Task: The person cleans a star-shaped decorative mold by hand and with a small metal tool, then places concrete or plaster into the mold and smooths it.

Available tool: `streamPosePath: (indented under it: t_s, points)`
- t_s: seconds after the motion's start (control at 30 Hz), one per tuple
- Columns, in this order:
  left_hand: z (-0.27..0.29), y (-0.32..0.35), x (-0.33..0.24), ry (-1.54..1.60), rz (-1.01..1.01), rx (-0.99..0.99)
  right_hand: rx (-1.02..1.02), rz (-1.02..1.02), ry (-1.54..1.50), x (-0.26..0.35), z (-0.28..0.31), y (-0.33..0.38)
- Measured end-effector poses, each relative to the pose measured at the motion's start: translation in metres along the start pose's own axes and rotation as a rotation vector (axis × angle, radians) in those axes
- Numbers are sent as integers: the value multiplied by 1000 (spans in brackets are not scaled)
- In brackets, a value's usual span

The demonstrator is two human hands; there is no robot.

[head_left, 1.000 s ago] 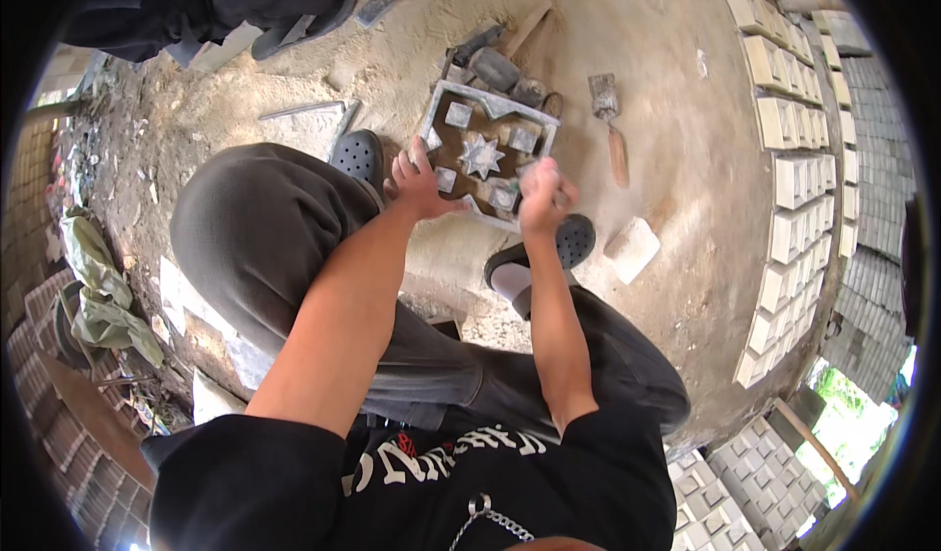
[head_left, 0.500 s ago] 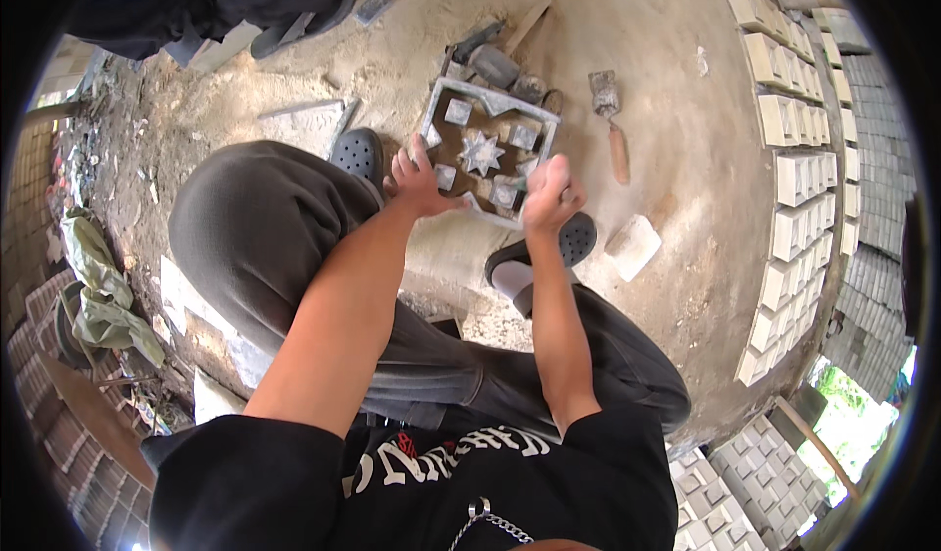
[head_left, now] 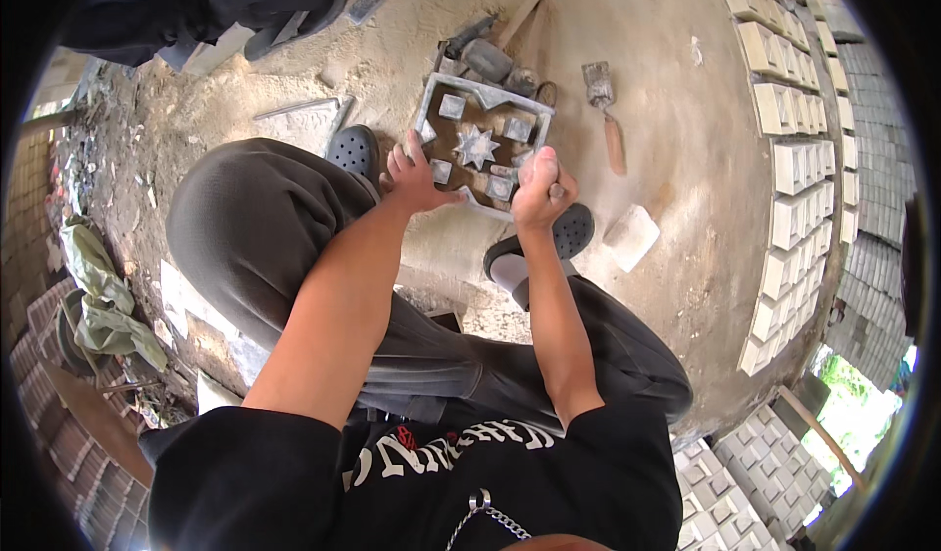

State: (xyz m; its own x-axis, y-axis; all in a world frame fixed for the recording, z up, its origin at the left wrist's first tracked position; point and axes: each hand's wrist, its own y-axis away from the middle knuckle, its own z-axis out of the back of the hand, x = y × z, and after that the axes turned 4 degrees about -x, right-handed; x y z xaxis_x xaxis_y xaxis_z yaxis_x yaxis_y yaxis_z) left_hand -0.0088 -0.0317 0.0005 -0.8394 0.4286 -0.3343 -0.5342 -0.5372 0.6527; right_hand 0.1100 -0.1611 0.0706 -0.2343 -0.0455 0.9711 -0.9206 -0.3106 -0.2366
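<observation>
On the ground ahead lies a grey, dusty mould frame with notched sides. Inside it a star-shaped block sits in the middle, with several small square blocks around it. My left hand rests at the frame's near left corner, fingers spread. At the near right corner my right hand is closed in a fist over the frame's edge. A blunt rounded end pokes out of that fist; the rest of what it grips is hidden.
A trowel with a wooden handle lies to the right, near a pale flat slab. Beyond the frame are a mallet-like tool and a wooden stick. Cast blocks line the right side. Another person's dark-clothed leg is at upper left.
My right fist has tilted slightly and shifted a little left, so the rounded end in it shows more. My left hand stays at the frame's corner. The whole view has shifted slightly.
</observation>
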Motion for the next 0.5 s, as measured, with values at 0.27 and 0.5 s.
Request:
streamPosePath:
  t_s: [0.27, 0.5]
  points:
    - [1, -7, -2, 30, 16, -10, 42, 189, 143, -19, -22, 0]
    - [-2, -6, 2, 38, -19, -14, -102, -27, 32, -16, -7, -2]
